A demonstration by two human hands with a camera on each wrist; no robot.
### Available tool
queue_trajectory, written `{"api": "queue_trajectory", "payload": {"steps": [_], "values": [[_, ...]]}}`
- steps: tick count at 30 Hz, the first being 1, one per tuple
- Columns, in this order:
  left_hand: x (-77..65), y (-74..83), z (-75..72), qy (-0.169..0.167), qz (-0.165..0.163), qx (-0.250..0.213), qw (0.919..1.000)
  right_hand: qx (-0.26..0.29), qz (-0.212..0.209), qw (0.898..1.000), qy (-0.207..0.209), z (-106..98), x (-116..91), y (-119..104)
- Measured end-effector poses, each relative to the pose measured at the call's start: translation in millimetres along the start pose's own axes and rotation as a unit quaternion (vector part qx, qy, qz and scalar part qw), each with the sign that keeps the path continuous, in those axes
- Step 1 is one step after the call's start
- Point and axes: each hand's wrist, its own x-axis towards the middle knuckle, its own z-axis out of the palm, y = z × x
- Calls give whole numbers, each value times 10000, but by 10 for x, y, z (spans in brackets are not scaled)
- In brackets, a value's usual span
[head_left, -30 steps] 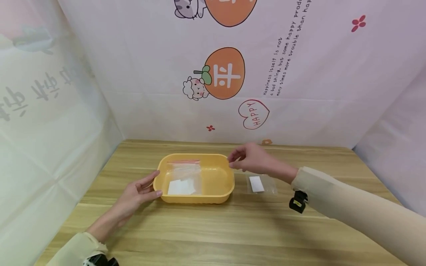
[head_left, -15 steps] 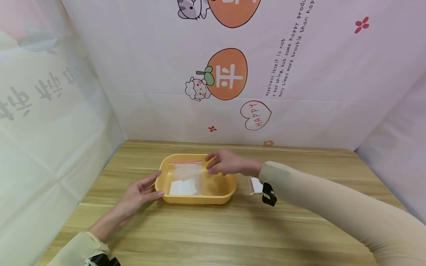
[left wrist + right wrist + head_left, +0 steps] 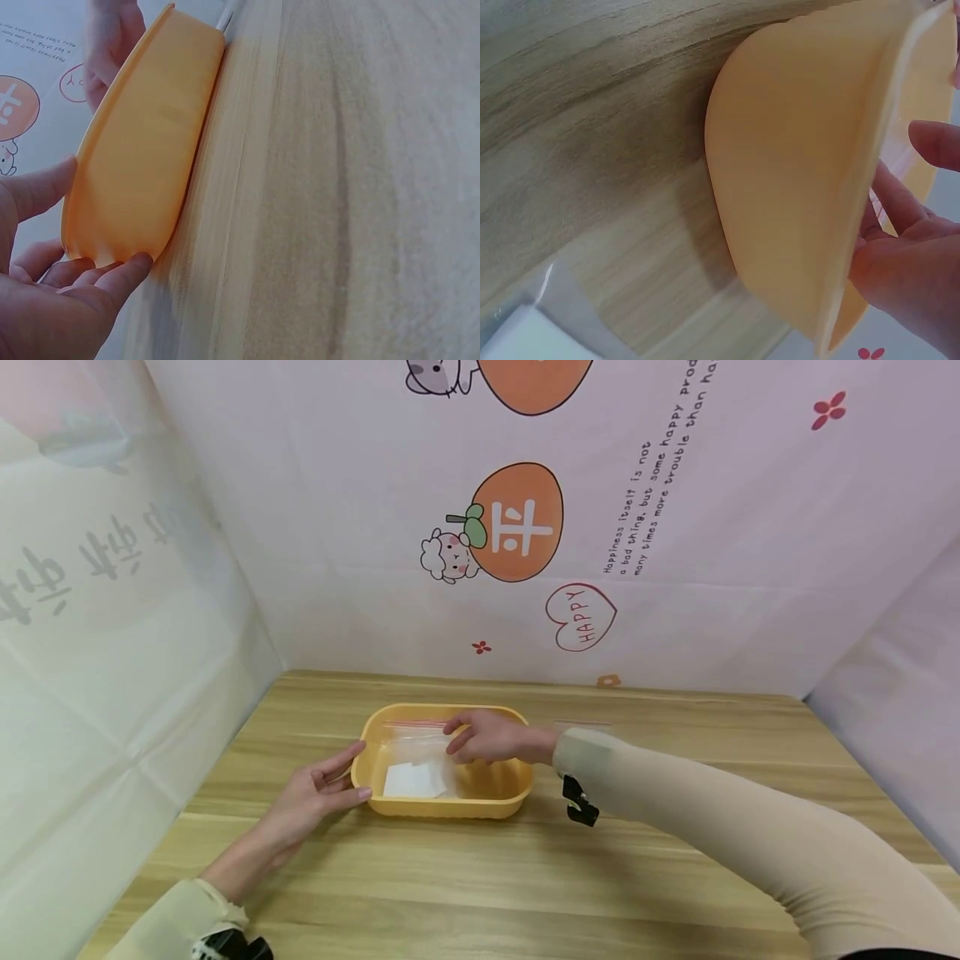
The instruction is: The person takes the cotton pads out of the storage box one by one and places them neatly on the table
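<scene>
A yellow plastic basin (image 3: pixel 442 808) stands on the wooden table. My left hand (image 3: pixel 307 806) holds its left end, thumb and fingers spread round the rounded wall; the left wrist view shows fingertips (image 3: pixel 135 266) against the basin's outside (image 3: pixel 142 142). Inside, on the left, lie clear zip bags (image 3: pixel 416 747) with red seal lines and flat white pieces (image 3: pixel 412 781) in them. My right hand (image 3: pixel 487 737) reaches in over the basin's right half, close to the bags. In the right wrist view its thumb (image 3: pixel 934 142) stands apart from the fingers; whether they touch a bag is hidden.
Right of the basin another clear bag (image 3: pixel 562 307) with a white piece (image 3: pixel 529 337) lies on the table (image 3: pixel 450 877); in the head view my right sleeve (image 3: pixel 675 793) hides most of it. A printed cloth (image 3: pixel 360 510) hangs behind the table.
My right hand has moved left, from the basin's right edge to over its inside, beside the bags. The right forearm now covers the loose bag. My left hand stays on the basin.
</scene>
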Motion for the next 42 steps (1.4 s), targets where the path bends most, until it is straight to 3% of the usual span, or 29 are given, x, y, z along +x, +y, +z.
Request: {"api": "queue_trajectory", "payload": {"steps": [13, 18, 22, 28, 33, 42], "values": [[-11, 29, 0, 5, 73, -31, 10000, 221, -90, 9996, 152, 115, 101, -51], [-8, 28, -3, 23, 48, 2, 10000, 708, -200, 9962, 470, 164, 113, -86], [-15, 46, 3, 19, 57, 22, 10000, 1376, -311, 9877, 677, 221, 116, -139], [-15, 66, 7, 0, 105, -9, 9999, 2034, -200, 9776, 495, 301, 166, -205], [-9, 53, 6, 9, 51, -1, 10000, 1959, -101, 9799, 370, 386, 230, -245], [-17, 67, 20, -11, 59, -66, 10000, 1896, 68, 9792, 725, 519, 291, -290]]}}
